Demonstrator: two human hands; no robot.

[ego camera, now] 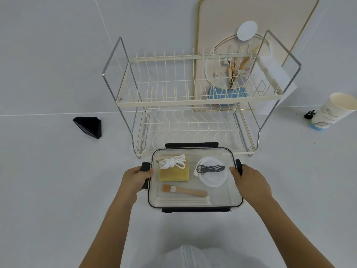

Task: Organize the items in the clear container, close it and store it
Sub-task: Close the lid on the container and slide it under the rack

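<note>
Head view: clear container (195, 198), lid on, sits between both hands just before the rack (193, 130). Left hand (135, 177) fingers curl on the left latch (145, 167), right hand (249, 180) on the right latch (239, 166); likely clamping or gripping both sides evenly for a level lift.

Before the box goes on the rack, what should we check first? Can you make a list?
1. Lid on the clear container: looks in place, ok.
2. Side latches shut: left hand and right hand cover them, cannot tell.
3. Front latch and back latch: cannot tell if snapped down.
4. Things lie flat inside: white cable on sponge, black cable on white round lid, brush, ok.
5. Both hands grip opposite sides: ok.
6. Lower shelf of the dish rack free: ok.
</note>
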